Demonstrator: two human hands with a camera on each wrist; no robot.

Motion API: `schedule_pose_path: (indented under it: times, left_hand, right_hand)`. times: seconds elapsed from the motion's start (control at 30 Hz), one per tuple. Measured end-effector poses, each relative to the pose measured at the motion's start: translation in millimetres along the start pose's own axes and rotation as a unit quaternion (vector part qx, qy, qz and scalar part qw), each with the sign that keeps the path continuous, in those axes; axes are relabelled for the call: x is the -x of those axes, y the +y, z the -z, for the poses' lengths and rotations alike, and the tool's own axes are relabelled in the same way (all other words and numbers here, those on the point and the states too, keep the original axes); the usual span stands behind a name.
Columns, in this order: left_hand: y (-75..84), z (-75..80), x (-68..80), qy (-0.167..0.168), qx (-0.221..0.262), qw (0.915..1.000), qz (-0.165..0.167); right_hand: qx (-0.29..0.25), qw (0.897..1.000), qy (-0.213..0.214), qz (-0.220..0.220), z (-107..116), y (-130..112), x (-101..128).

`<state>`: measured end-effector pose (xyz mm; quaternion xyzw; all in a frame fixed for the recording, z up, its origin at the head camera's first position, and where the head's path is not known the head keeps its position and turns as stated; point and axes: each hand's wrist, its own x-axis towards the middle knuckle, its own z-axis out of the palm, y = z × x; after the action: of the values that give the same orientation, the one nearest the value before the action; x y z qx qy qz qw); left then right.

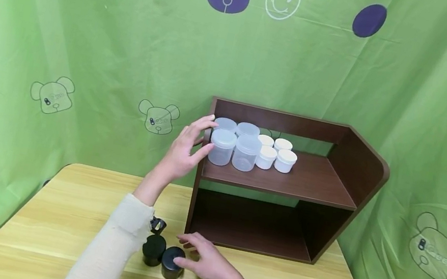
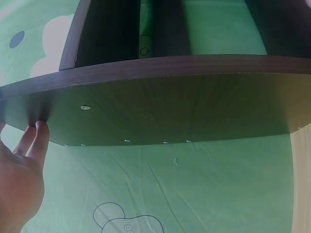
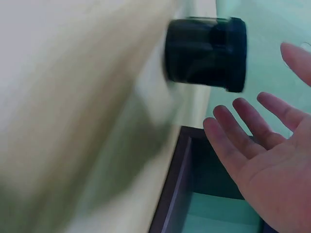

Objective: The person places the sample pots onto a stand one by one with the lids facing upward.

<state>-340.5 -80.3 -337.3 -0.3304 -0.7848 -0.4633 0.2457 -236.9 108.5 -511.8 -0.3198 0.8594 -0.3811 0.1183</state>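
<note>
At frame centre, a person's left hand, fingers spread, touches a clear jar on the brown shelf. Below, the right hand, fingers relaxed and apart, rests against a black jar on the tabletop, beside a second black jar.
</note>
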Motion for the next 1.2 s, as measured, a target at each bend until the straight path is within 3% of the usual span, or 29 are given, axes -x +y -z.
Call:
schedule_pose_path:
  times: [0.3,0.73,1.2]
  left_hand:
    - [1.4,-0.1,0.7,-0.002,0.001,1.0,0.003]
    - [1.2,0.1,1.1,0.0,-0.005,1.0,0.004]
    - [0.1,0.4,-0.5,0.0,-0.002,1.0,-0.002]
  right_hand:
    - [0.056,0.998,-0.019,-0.003,-15.5,3.8,-1.2]
    - [0.065,0.998,-0.013,-0.018,-18.6,6.8,-5.0]
    - [0.018,1.0,0.017,0.002,-4.3,8.8,-2.5]
